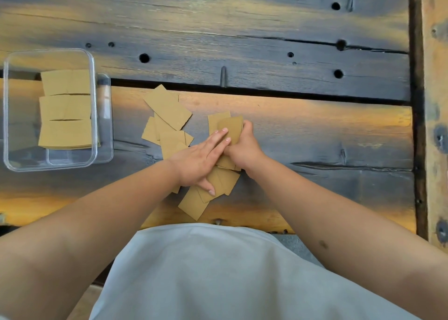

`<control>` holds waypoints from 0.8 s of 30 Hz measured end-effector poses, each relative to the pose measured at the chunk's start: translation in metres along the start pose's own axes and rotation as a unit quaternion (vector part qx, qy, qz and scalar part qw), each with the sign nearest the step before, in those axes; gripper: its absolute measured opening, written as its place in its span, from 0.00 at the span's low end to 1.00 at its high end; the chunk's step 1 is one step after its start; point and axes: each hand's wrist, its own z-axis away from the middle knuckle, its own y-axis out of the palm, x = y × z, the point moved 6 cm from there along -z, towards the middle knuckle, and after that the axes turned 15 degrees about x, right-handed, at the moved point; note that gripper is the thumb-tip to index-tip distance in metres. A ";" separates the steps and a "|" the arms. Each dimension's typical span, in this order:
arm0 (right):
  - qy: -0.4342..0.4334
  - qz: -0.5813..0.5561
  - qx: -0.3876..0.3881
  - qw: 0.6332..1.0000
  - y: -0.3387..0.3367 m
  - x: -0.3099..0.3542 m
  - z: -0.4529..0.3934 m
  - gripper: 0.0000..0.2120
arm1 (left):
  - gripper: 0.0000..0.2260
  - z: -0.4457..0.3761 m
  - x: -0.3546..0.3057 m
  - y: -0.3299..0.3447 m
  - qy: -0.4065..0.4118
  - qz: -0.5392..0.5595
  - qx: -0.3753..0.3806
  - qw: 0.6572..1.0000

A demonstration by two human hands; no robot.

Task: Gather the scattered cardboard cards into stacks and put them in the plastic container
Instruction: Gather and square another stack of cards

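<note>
Shirt, pale grey, at the near counter edge. Left hand: flat, fingers extended, pressing on loose cards near the counter's middle. Right hand: curled shut around a small stack, fingers meeting the left fingertips. Further cards fanned toward the left edge and toward the near edge under the wrists. Container: clear plastic, at the left edge, holding three stacked rows of cards along its right wall.

I see tan cardboard cards scattered flat, overlapping, at centre; at nine o'clock the clear plastic container already holds three neat card stacks.
</note>
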 end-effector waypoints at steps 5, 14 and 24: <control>-0.019 -0.024 0.067 0.997 0.004 -0.003 0.002 0.41 | 0.60 0.005 0.004 -0.002 -0.011 -0.032 -0.009 0.999; -0.030 0.010 0.087 0.996 -0.002 -0.027 0.017 0.38 | 0.61 0.020 0.036 0.001 -0.160 0.009 -0.041 0.986; -0.018 0.013 0.049 0.999 0.015 -0.037 0.028 0.44 | 0.41 0.028 0.028 0.001 -0.200 0.008 -0.093 0.975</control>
